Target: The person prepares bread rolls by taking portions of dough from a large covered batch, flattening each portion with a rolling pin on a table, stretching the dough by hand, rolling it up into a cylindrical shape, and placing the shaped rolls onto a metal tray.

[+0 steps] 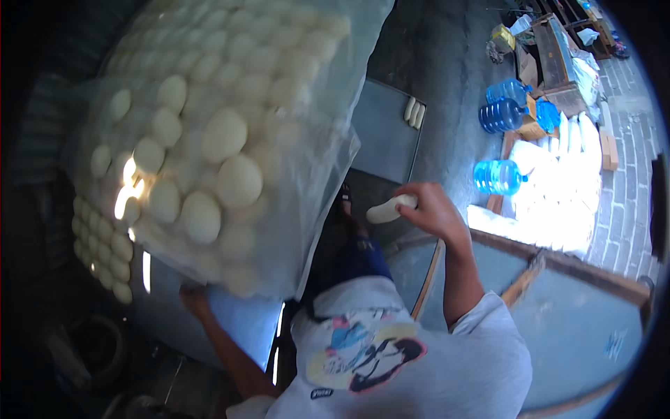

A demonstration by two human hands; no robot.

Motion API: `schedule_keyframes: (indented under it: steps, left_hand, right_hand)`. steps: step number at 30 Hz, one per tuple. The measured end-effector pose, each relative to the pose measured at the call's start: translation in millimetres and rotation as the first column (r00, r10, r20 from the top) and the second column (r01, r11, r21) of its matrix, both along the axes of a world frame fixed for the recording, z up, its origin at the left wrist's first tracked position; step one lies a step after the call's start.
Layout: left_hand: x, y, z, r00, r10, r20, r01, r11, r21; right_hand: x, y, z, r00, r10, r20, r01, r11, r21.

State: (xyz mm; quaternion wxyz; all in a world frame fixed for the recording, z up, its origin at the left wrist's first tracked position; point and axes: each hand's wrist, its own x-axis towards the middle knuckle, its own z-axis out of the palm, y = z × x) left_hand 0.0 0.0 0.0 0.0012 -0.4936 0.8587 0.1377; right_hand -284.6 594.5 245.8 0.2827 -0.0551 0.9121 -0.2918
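Observation:
My right hand (430, 209) grips a pale, elongated dough roll (391, 209) between thumb and fingers, held up right of my body's middle. To the left, a translucent plastic sheet (283, 209) hangs over many round pale dough pieces (239, 180), and some show clearly through it. My left hand (194, 300) reaches to the sheet's lower end, beside a smooth grey tray surface (241, 318); its fingers are dark and mostly hidden. More round dough pieces (105, 241) lie uncovered at the far left. Ahead, a grey tray (384, 133) carries several elongated dough rolls (414, 112) at its corner.
Blue water jugs (497, 177) stand at the right, next to brightly lit white sacks (558, 202). A wood-framed grey panel (579, 307) lies close to my right side. Boxes and wooden furniture (558, 59) fill the far right. A round dark object (98, 356) sits lower left.

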Motion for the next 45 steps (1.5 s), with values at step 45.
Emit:
schedule_keyframes:
  steps: [45]
  left_hand:
    - [214.3,123.2,66.3,0.049,0.817,-0.574,-0.494,0.52,0.697]
  right_hand:
    - [282.6,-865.1,-203.4,0.965,0.115,0.235,0.066,0.762,-0.644]
